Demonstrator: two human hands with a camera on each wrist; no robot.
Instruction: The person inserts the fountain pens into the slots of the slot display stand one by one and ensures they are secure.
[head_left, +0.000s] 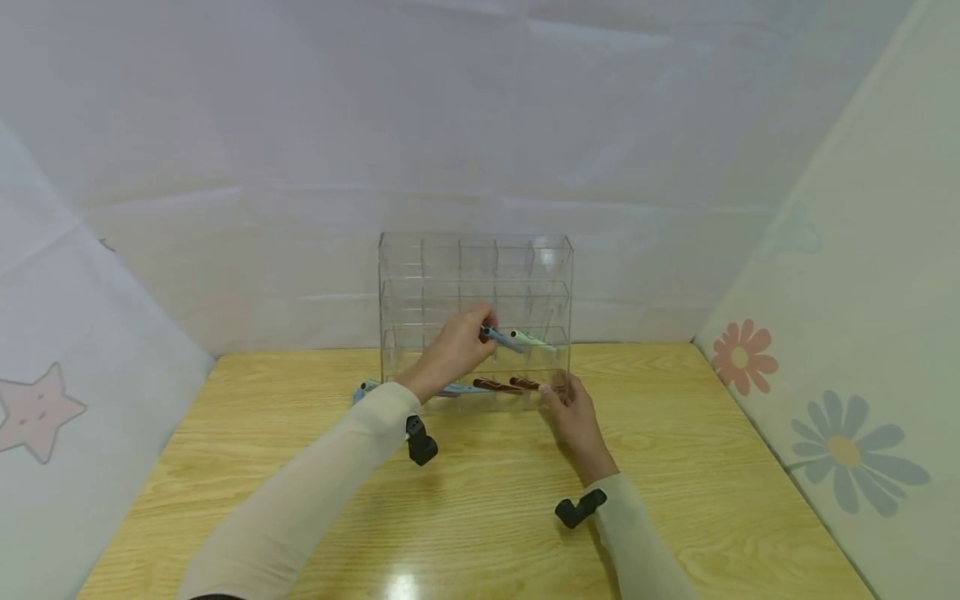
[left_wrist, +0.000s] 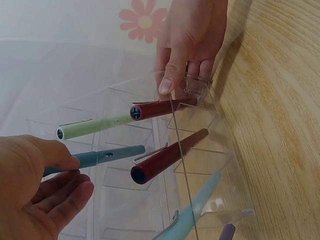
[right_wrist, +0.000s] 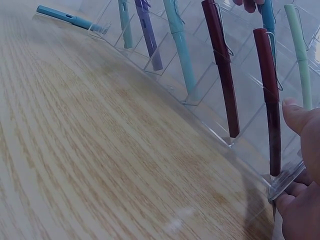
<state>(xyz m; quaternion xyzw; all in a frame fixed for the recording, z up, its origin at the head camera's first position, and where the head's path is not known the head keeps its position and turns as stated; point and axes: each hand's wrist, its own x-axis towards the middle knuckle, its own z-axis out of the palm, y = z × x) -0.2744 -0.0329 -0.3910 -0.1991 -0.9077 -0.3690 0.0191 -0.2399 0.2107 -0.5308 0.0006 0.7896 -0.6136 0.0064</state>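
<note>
A clear acrylic pen rack [head_left: 477, 283] with stepped rows of compartments stands on the table. My left hand [head_left: 452, 352] pinches a blue pen [left_wrist: 107, 156] between thumb and fingers, at the second row from the bottom; the pen's lower end lies inside the rack. Beside it, to the right, a light green pen [left_wrist: 92, 128] leans in the same row. Two dark red pens [right_wrist: 221, 65] sit in the bottom row. My right hand [head_left: 576, 417] grips the rack's lower right corner, thumb in front [right_wrist: 300, 117], with other fingers partly hidden beneath it.
Further left in the bottom row stand a light blue pen [right_wrist: 180, 47], a purple pen [right_wrist: 148, 35] and a pale teal pen [right_wrist: 125, 25]. Another blue pen [right_wrist: 67, 18] lies on the wooden table [head_left: 480, 517] past the rack's left end. A pale curtain [head_left: 300, 208] hangs behind.
</note>
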